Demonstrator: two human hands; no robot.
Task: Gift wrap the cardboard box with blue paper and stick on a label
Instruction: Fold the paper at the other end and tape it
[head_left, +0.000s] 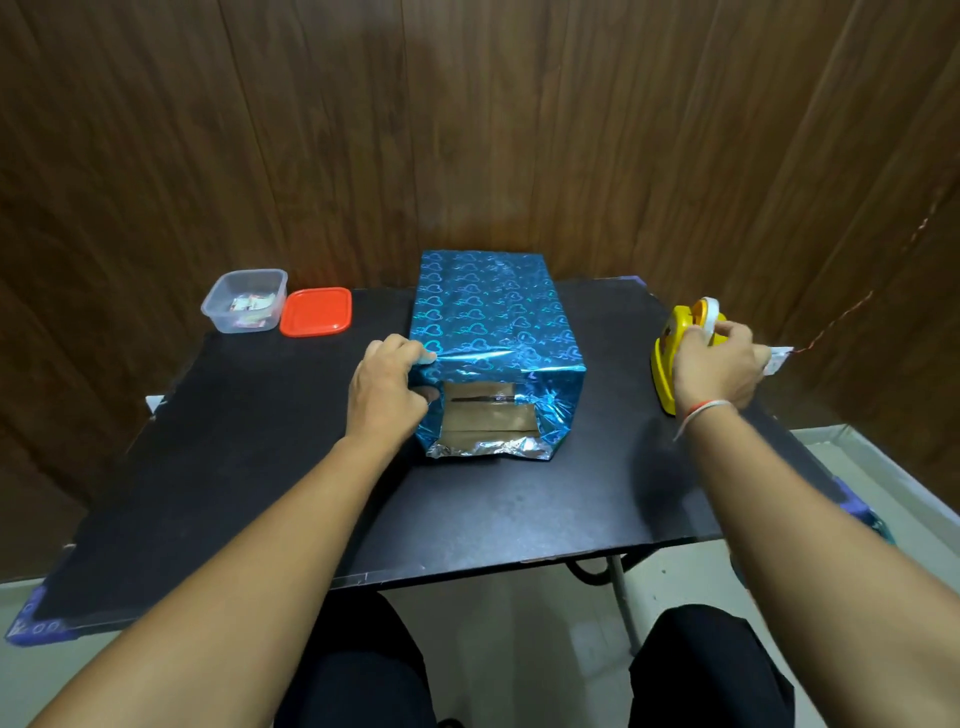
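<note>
The cardboard box (488, 413) stands mid-table, wrapped around its sides in shiny blue heart-print paper (493, 312). The near end is open, so brown cardboard shows inside a sleeve of loose paper. My left hand (387, 387) grips the paper at the near left corner of the box, thumb on top. My right hand (719, 364) is curled over the yellow tape dispenser (662, 364) at the table's right edge, fingers at the white tape roll (709, 312). A small white strip pokes out past the right hand.
A clear plastic tub (244, 301) holding small printed labels sits at the back left, its red lid (316, 312) beside it. The black table (260, 467) ends close to a wood-panel wall. A thin red string hangs at the right.
</note>
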